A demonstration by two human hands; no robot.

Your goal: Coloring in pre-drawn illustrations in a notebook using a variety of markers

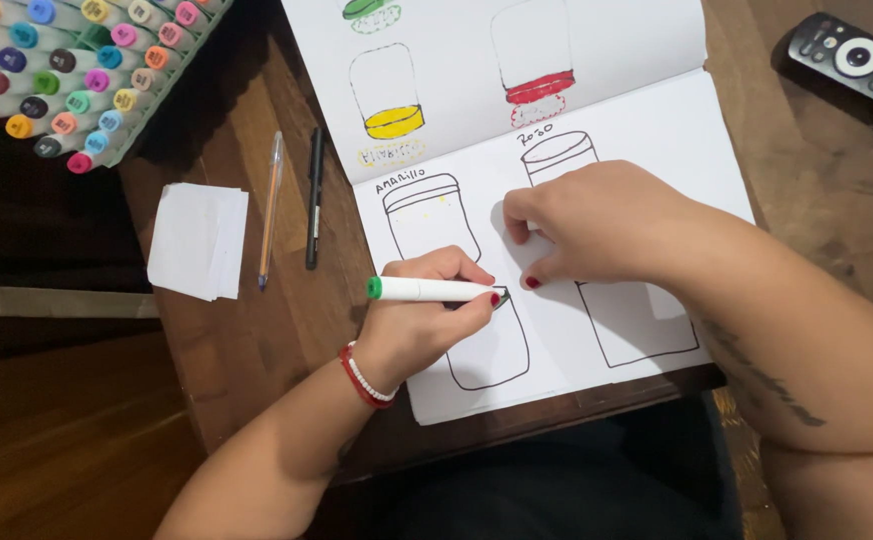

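Dozens of capped markers (67, 75) in rack (162, 95), green-capped marker (427, 289) in left hand (427, 320).

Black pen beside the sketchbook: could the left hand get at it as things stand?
Probably yes. The black pen lies in the open on the table, just left of the sketchbook, with nothing over it. But the left hand is holding a green-capped marker, so it would need to free its fingers first.

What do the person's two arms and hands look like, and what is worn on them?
Both arms are bare, with no sleeves. The left hand has a red-and-white beaded bracelet at its wrist and dark red nail polish. The right hand also has red nails; its forearm bears a dark tattoo.
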